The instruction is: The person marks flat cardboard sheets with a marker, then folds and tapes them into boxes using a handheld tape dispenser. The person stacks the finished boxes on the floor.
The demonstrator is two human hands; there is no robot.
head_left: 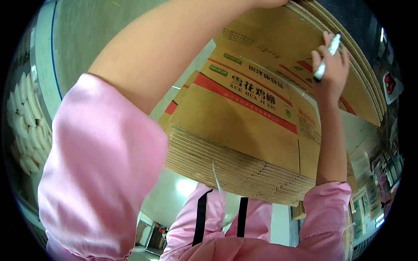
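My right hand (334, 80) is closed around a white marker pen (334, 45), its dark end pointing down. That hand is against several flat cardboard cartons (257, 32) that stand tilted up. My left hand (271, 2) reaches to the upper edge of these raised cartons. Most of it is cut off by the picture's rim, so its fingers are hidden. Below lies a thick stack of flattened brown cartons (235, 148) with red bands and dark printing. A loose pale strap end (216, 176) hangs at the stack's near side.
White filled bags (30, 117) are piled at the far left, beyond a pale floor edge with a blue line. More shelves or stacked goods (368, 204) show at the right, indistinct. My pink-clad legs (191, 217) are just below the carton stack.
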